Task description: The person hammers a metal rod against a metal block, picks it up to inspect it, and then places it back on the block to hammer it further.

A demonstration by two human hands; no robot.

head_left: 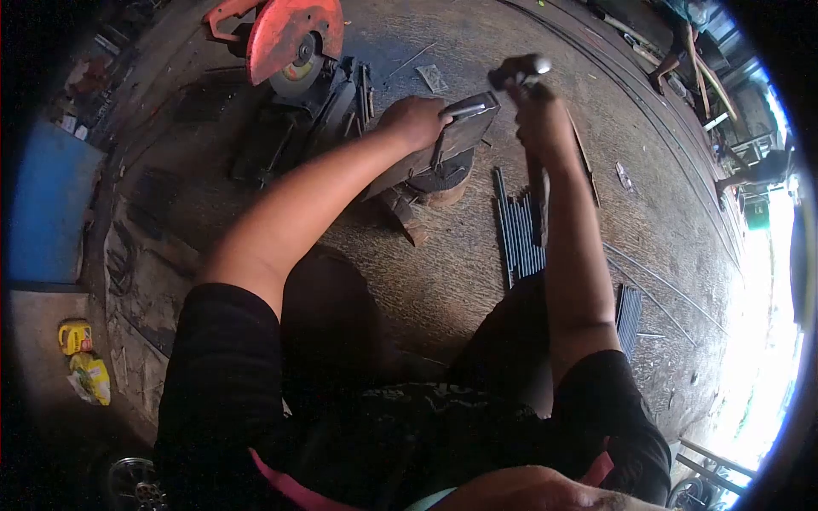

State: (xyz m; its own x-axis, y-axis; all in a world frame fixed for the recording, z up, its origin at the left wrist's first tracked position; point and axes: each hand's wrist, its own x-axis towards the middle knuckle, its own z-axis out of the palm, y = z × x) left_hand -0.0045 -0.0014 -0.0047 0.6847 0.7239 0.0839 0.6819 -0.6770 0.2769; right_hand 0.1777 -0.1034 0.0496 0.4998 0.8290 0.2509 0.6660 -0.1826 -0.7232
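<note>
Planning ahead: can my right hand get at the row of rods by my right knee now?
Probably not yet: your right hand is wrapped around a hammer and would likely have to let go first, though the rods look within reach.

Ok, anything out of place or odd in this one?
Slightly: a pale, crumpled scrap lies on the floor to the right of the hammer, and a flat greyish piece beyond the left hand. Both look like stray litter. No obvious spill.

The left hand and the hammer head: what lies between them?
In the head view, a shiny bar and the end of the dark block lie between the left hand and the hammer head.
</note>
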